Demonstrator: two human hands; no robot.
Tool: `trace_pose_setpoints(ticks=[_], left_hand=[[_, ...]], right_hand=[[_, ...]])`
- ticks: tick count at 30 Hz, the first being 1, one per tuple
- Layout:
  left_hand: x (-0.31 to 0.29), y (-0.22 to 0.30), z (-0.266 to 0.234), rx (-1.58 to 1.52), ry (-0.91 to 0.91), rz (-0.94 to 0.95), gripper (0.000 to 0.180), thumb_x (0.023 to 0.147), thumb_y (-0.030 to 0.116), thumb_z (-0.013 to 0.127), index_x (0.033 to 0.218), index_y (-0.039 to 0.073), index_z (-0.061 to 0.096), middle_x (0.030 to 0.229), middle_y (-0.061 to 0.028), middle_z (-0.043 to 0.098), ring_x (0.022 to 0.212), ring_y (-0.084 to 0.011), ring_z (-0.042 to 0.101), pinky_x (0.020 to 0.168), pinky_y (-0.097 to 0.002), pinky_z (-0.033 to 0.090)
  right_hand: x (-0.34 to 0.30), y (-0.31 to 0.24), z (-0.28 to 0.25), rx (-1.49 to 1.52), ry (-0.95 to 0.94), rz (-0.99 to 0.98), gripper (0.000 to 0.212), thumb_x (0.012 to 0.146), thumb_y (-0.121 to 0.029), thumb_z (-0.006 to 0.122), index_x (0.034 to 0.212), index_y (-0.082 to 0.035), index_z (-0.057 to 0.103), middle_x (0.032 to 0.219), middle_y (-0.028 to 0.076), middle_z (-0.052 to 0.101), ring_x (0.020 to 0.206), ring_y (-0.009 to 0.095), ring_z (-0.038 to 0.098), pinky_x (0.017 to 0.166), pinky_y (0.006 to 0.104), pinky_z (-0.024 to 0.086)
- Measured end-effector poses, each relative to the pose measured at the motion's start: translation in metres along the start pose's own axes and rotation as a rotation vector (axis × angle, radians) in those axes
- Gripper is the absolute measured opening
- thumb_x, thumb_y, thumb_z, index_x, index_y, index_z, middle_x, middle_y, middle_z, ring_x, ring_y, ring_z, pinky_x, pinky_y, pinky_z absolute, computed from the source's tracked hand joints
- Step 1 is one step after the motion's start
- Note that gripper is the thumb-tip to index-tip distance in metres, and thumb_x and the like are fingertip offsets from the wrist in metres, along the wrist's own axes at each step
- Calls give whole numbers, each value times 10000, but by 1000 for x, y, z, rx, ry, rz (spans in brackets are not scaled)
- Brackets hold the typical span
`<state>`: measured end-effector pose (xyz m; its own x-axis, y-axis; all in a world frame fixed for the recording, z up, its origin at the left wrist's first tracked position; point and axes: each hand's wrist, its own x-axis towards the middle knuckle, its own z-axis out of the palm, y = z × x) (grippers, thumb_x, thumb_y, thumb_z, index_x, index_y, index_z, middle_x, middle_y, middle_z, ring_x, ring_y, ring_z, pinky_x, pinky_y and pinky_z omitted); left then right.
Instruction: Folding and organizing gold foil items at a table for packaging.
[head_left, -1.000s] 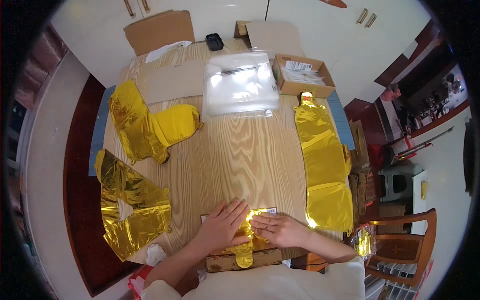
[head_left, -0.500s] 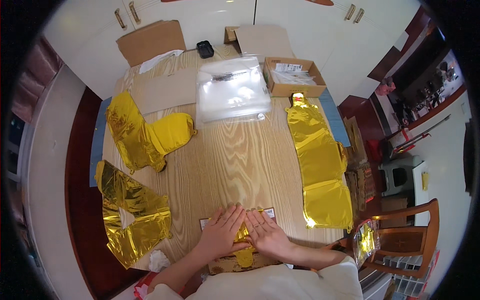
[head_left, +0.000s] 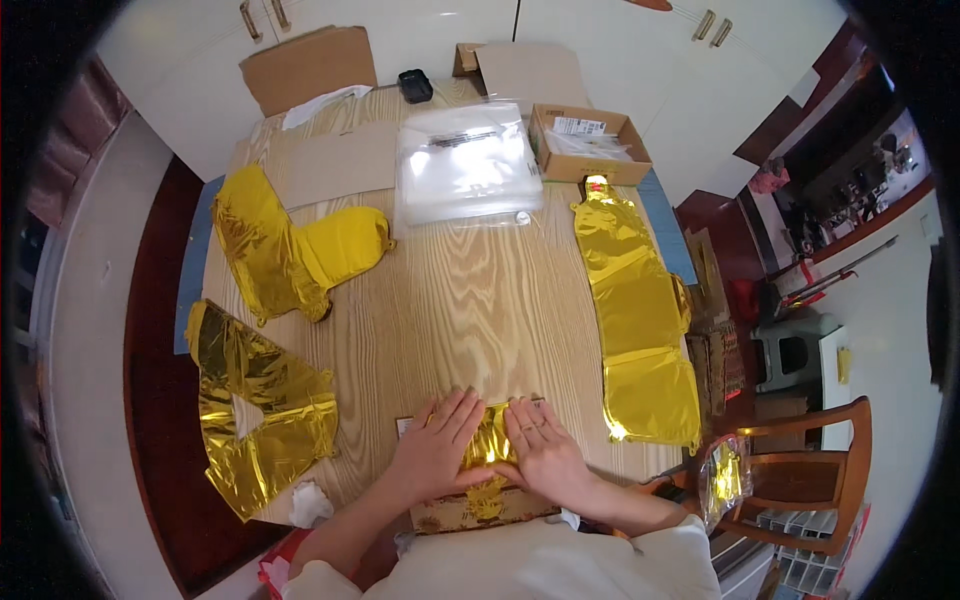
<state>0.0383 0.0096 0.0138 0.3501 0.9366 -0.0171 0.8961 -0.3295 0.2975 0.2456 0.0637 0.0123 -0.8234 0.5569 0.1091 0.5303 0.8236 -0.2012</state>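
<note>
My left hand point(head_left: 437, 448) lies flat with its fingers stretched out, pressing on a folded gold foil balloon point(head_left: 491, 438) at the table's near edge. On the balloon's other side my right hand point(head_left: 546, 452) rests the same way, fingers extended. Both thumbs point inward across the foil's near part. Beneath is a brown printed cardboard piece point(head_left: 440, 518), its sides mostly covered by my hands and arms. Flat gold foil balloons lie on both sides: an L-shaped one point(head_left: 270, 250) and a triangular one point(head_left: 265, 400) with a hole at left, and a long one point(head_left: 645, 330) at right.
A stack of clear plastic bags point(head_left: 465, 185) lies toward the back, beside an open cardboard box point(head_left: 592, 172) holding clear packets. Cardboard sheets and a small black tray point(head_left: 414, 86) sit behind. A wooden chair point(head_left: 850, 440) with a packaged gold item stands at right.
My hands have slid apart, baring more of the gold foil between them. The whole view has shifted slightly; the other balloons stay in place on the table.
</note>
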Motion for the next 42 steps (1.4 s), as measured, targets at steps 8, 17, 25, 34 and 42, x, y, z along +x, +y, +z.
trace_pose_setpoints(ticks=[8,17,25,34,42], left_hand=[[-1,-5,-2,89,-37,46,573,901,317,520,1404,80,385,1458,-58,384,1354,-236,333,1104,-468,249],[-4,-13,6,37,-51,172,529,930,280,473,1429,145,361,1490,-11,333,1399,-243,244,1140,-500,150],[-6,-17,13,43,-20,203,529,929,280,463,1431,148,363,1501,-11,322,1398,-250,249,1134,-506,158],[-5,-23,17,-46,-77,180,495,965,289,383,1443,166,347,1522,-15,284,1414,-259,219,1139,-514,115],[-1,-21,2,-172,-234,117,492,1012,343,203,1461,178,317,1543,8,231,1433,-224,158,1155,-481,31]], right_hand=[[-4,-4,0,-83,31,-2,742,811,-497,585,1221,119,517,1267,249,533,1262,356,448,1097,443,291],[-22,-15,7,78,5,-198,624,808,-436,623,1180,64,574,1276,207,541,1276,327,441,1071,420,343],[-26,-31,10,136,39,-108,568,774,-423,654,1132,18,630,1241,139,591,1251,289,480,1044,407,384],[-20,-30,19,111,149,-61,323,774,-300,671,988,-59,700,1135,51,662,1152,231,571,971,402,449],[-6,-27,8,-49,389,-262,145,689,-190,634,788,-84,632,873,54,645,892,181,613,858,367,463]])
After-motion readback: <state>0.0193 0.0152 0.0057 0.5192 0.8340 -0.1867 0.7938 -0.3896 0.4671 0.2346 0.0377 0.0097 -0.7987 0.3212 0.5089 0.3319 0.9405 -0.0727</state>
